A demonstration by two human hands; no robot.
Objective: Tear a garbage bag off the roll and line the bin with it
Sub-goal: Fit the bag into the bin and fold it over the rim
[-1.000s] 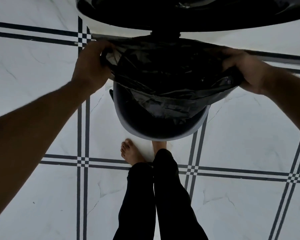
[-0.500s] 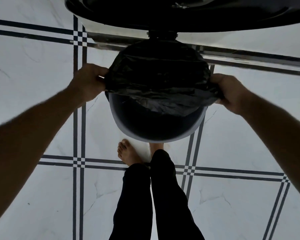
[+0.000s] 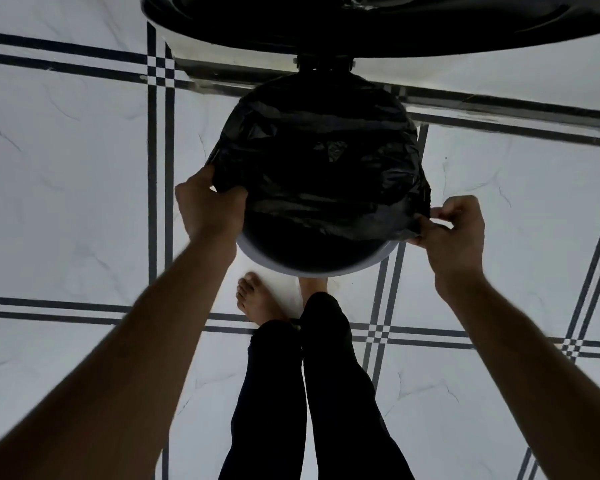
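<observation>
Two bare hands grip opposite sides of a black garbage bag (image 3: 319,174) that is spread over the mouth of a round bin (image 3: 312,268) standing on the floor. The left hand (image 3: 210,211) is clenched on the bag's edge at the bin's left side, thumb on top of the plastic and fingers curled beneath it. The right hand (image 3: 452,228) pinches a bunched fold of the bag's edge between thumb and fingertips at the bin's right side, just outside the rim. The crinkled plastic covers the far part of the opening and wraps over the far rim, while the near part of the opening is uncovered, dark inside, with the bin's pale rim showing as a crescent below the bag's loose near edge. The bin's lid (image 3: 378,26) stands raised behind it, its dark underside filling the top of the view and joined to the bin by a hinge (image 3: 324,64). The floor (image 3: 66,202) is white marbled tile crossed by pairs of dark lines. The person's legs in dark trousers (image 3: 312,393) reach toward the bin, with one bare foot (image 3: 257,299) close to the bin's near side and the other partly hidden under its rim.
</observation>
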